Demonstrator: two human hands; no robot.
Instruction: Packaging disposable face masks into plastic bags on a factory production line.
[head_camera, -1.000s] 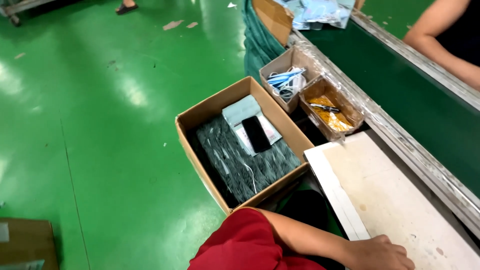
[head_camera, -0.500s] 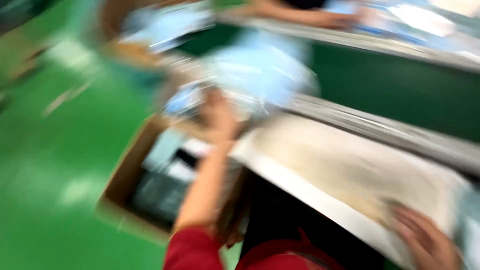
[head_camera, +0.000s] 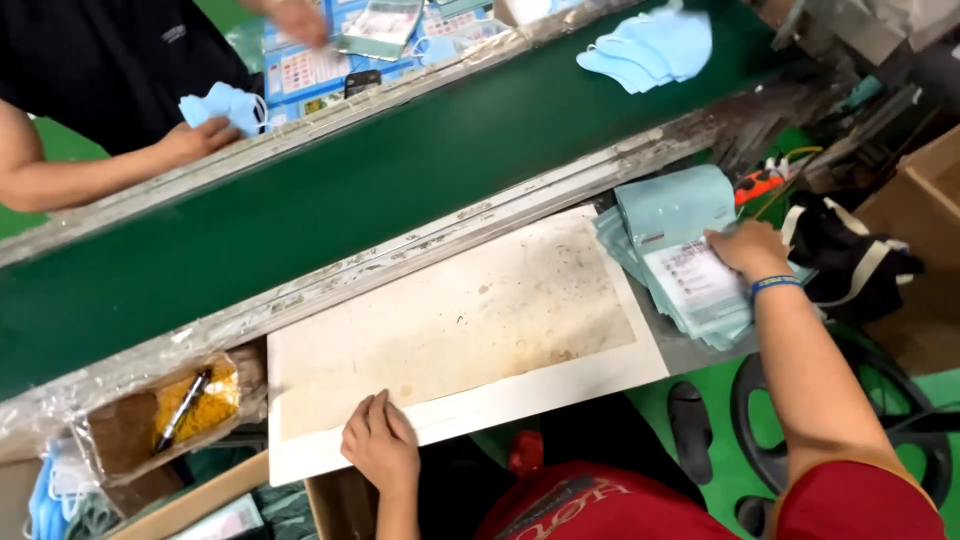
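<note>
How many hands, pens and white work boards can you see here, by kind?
Hands: 4, the person's left hand and right hand, plus two co-worker hands
Pens: 1
White boards: 1
Total: 6

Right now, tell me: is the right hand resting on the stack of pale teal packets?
Yes, the right hand lies flat on top of the stack of pale teal packets beside the white board.

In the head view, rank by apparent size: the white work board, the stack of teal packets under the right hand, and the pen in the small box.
1. White work board, by far the largest.
2. Stack of teal packets.
3. Pen, smallest.
</note>
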